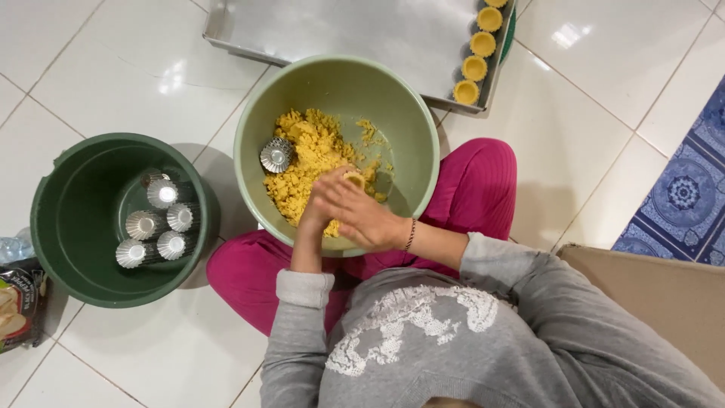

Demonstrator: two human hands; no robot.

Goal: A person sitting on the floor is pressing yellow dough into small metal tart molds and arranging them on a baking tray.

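Observation:
A pale green bowl [257, 121] rests on my lap with crumbly yellow dough [306, 162] heaped in its left half. A small fluted metal tart mould [276, 155] lies on the dough by the bowl's left wall. Both hands meet over the bowl's near side. My right hand [362, 215] lies on top, fingers curled around a small tart shell of dough [354, 178] that shows at the fingertips. My left hand [311, 219] is underneath, mostly hidden, pressed against the same piece.
A dark green bucket [75, 227] on the left holds several stacks of fluted metal moulds [155, 223]. A metal baking tray [355, 30] lies beyond the bowl with several filled tart shells [474, 66] along its right edge. A cardboard box [664, 295] is at right, a snack bag [16, 302] at far left.

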